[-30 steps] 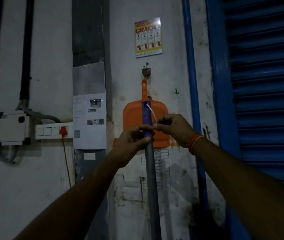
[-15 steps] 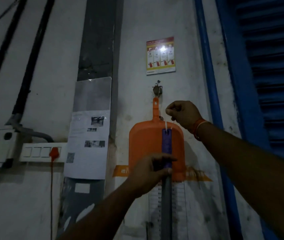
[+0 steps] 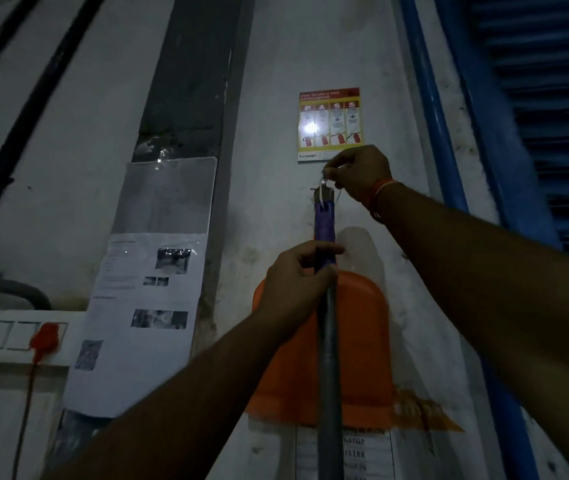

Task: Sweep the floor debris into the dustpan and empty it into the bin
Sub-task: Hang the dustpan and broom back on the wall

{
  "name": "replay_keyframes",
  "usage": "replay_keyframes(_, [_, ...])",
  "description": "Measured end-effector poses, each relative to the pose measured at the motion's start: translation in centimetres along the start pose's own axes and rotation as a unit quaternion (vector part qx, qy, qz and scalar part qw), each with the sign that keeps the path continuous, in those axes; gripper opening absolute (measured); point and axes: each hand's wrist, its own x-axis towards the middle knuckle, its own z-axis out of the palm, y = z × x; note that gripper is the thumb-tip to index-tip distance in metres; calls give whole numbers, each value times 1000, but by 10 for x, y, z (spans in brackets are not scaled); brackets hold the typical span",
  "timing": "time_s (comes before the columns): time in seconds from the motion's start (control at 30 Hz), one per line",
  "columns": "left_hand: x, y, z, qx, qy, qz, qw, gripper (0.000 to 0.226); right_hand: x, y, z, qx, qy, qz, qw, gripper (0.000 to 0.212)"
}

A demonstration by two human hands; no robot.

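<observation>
Against the wall, just above the left grip (image 3: 302, 271), the broom handle (image 3: 328, 358) stands upright, its purple cap (image 3: 324, 225) reaching up to a small wall hook (image 3: 323, 194). The left grip is clenched round the handle where purple meets grey. Above it and slightly to its right, the right grip (image 3: 359, 174) pinches a thin white hanging loop (image 3: 328, 183) at the hook; in this dim light it is hard to say whether the loop is already seated on the hook or only held against it.

Judging by this, the step in hand is hanging the broom up, so the sweeping and emptying look finished, though neither floor nor bin is in view. The next move probably calls for slipping the loop fully over the hook, then easing the left grip's hold so the broom's weight settles on it without swinging.

The orange dustpan (image 3: 362, 341) lies flat against the wall directly behind the handle, below the left grip, its pan broad and rounded at the top; its handle is hidden behind the broom. A fire-extinguisher poster (image 3: 330, 123) sits just above the right grip.
</observation>
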Motion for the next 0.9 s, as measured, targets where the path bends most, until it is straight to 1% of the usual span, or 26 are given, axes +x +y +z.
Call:
replay_keyframes(0.07, [14,2,-2,22,17,3,1000,31,14,2,7,-17,5,1,1000,11])
replay_keyframes(0.13, [27,2,-4,39,19,-12,999,30,24,6,11,-29,8,11,999,11])
replay_keyframes(0.27, [39,-1,0,60,25,-24,998,28,36,18,14,-39,-8,33,999,16])
replay_keyframes(0.5, [39,-7,3,93,32,-8,995,26,39,31,23,-57,-47,29,997,22])
replay_keyframes(0.7, [34,-7,3,90,35,-4,995,25,39,38,20,-47,-63,34,996,21])
replay_keyframes(0.9, [30,-5,0,92,35,-4,995,27,21,41,15,26,-39,39,998,18])
